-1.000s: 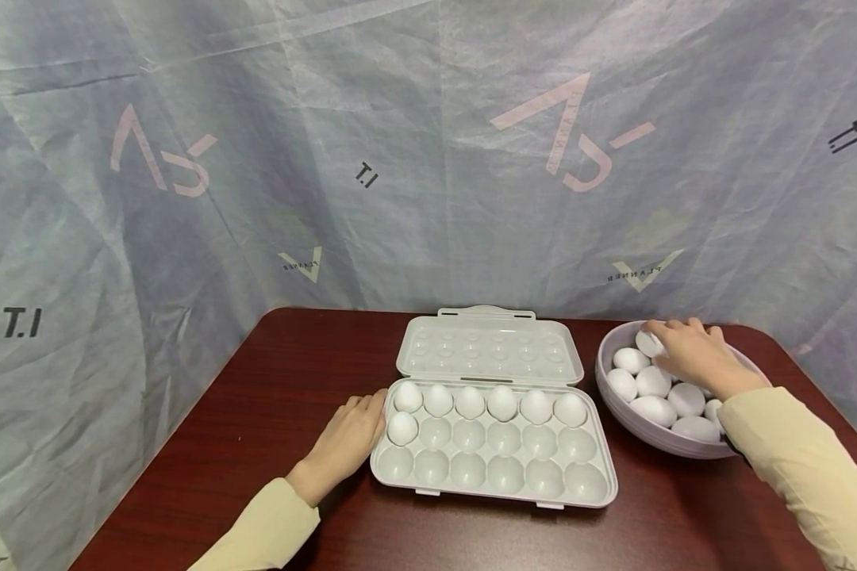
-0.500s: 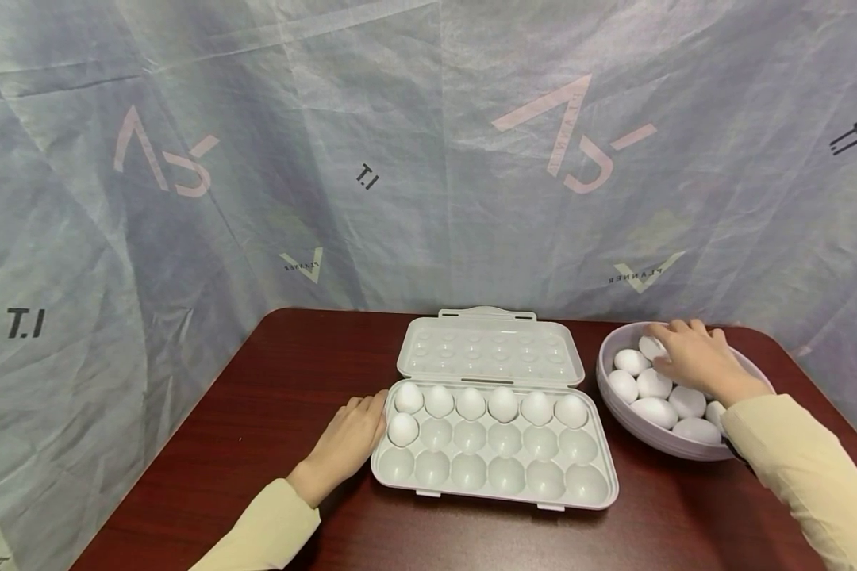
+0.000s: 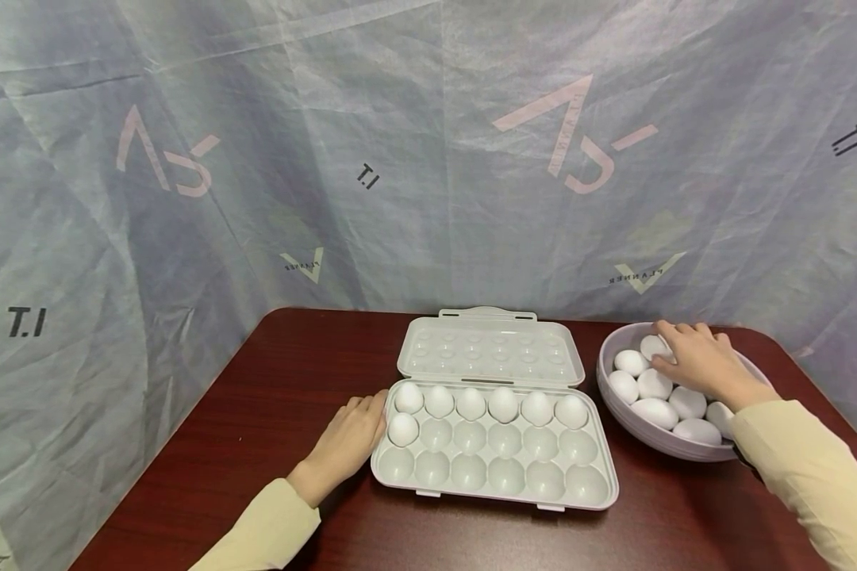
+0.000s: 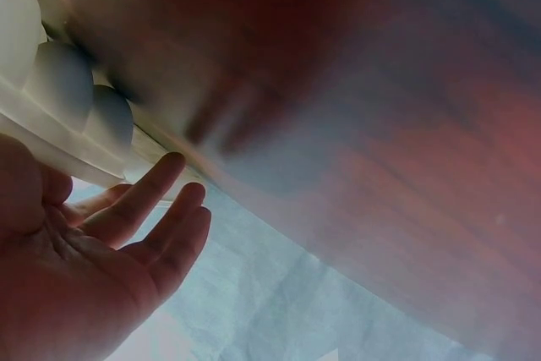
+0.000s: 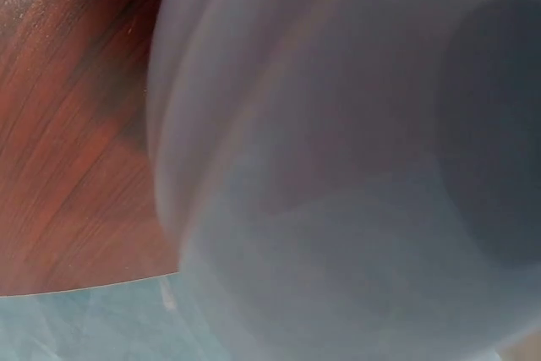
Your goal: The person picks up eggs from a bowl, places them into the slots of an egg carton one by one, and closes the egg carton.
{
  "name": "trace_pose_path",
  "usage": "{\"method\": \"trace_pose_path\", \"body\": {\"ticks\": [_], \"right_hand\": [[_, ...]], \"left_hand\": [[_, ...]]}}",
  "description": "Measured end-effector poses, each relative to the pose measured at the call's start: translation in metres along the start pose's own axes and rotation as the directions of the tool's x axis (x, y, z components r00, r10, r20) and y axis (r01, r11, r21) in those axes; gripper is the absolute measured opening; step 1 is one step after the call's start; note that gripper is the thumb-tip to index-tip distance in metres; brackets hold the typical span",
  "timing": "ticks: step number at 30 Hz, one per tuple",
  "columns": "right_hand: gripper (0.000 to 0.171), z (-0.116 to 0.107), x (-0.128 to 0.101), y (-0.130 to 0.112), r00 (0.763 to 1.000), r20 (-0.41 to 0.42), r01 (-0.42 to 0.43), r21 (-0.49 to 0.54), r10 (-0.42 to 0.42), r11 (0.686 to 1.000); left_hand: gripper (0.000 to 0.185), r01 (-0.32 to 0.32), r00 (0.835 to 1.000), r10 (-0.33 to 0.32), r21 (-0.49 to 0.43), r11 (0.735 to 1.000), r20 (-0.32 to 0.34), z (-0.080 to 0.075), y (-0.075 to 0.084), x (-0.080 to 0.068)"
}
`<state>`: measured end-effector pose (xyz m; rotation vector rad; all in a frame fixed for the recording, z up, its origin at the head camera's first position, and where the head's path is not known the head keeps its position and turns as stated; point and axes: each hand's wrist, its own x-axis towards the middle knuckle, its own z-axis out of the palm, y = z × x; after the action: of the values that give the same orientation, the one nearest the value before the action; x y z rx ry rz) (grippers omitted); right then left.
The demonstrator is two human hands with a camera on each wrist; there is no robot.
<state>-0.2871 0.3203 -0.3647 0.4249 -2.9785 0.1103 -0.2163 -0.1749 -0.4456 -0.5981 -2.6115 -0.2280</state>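
A white plastic egg box [image 3: 428, 493] lies with its lid [image 3: 490, 349] folded back. Eggs [image 3: 502, 404] fill its back row, and one more egg [image 3: 403, 429] sits at the left of the middle row. My left hand [image 3: 350, 436] rests by the box's left edge; in the left wrist view its fingers [image 4: 139, 200] are loosely extended and hold nothing. My right hand [image 3: 700, 361] reaches into a pale lilac bowl [image 3: 639, 436] and grips an egg [image 3: 655, 347] between thumb and fingers. In the right wrist view, the bowl's blurred side [image 5: 279, 124] hides that hand.
Several loose eggs [image 3: 685, 402] lie in the bowl around the right hand. Box and bowl stand on a dark red wooden table [image 3: 278, 373]. A grey printed cloth [image 3: 414, 222] hangs behind the table's back edge.
My right hand has shifted slightly to the right within the bowl, and the egg at its fingertips has moved with it. The left hand and the egg box stay as they were.
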Motion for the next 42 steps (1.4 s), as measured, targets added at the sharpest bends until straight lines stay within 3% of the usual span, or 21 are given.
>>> {"method": "trace_pose_path", "body": {"ticks": [19, 28, 42], "right_hand": [[0.049, 0.002, -0.005, -0.004, 0.997, -0.081, 0.009, -0.032, -0.011, 0.999], [0.047, -0.002, -0.010, -0.005, 0.984, -0.175, 0.032, 0.000, -0.031, 0.999], [0.043, -0.017, -0.021, -0.015, 0.968, -0.247, 0.049, 0.048, -0.035, 0.998]], "left_hand": [[0.027, 0.006, 1.000, -0.006, -0.011, 1.000, 0.014, -0.001, 0.001, 0.000], [0.027, -0.009, 1.000, 0.009, 0.016, 1.000, -0.007, -0.001, 0.001, -0.001], [0.025, -0.019, 0.999, 0.020, 0.018, 1.000, -0.025, 0.000, 0.000, -0.001]]}}
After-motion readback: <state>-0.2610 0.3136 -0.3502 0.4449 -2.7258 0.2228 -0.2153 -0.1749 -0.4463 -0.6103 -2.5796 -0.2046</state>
